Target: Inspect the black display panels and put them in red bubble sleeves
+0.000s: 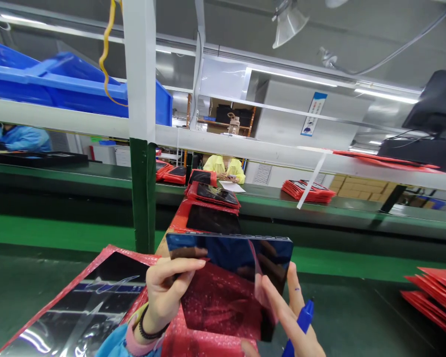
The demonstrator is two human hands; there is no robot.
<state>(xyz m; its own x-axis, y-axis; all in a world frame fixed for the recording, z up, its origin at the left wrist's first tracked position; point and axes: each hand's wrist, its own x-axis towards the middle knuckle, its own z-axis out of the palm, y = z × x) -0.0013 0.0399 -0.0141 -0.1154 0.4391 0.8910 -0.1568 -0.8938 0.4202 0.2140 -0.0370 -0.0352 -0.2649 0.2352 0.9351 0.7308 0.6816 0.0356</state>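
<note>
A glossy black screen panel (223,287) is held up tilted before me, its shiny face mirroring red wrap and fingers. At its left side, my left hand (167,285) is closed with thumb and index finger on the panel. My right hand (293,317) grips the right side, fingers on the face and along the edge. A blue pen (304,320) is tucked in that same hand. Under the panel lies red bubble wrap (178,342). Beside my left forearm, a larger dark panel (85,307) rests on a red bubble bag, with wrinkled transparent film over it.
Red-wrapped panels are stacked ahead (213,194), on the far bench (307,191) and at right (436,297). A white-and-green post (143,198) and a shelf rail (245,141) stand in front. A blue bin (59,89) sits upper left. A person in yellow (225,168) is opposite.
</note>
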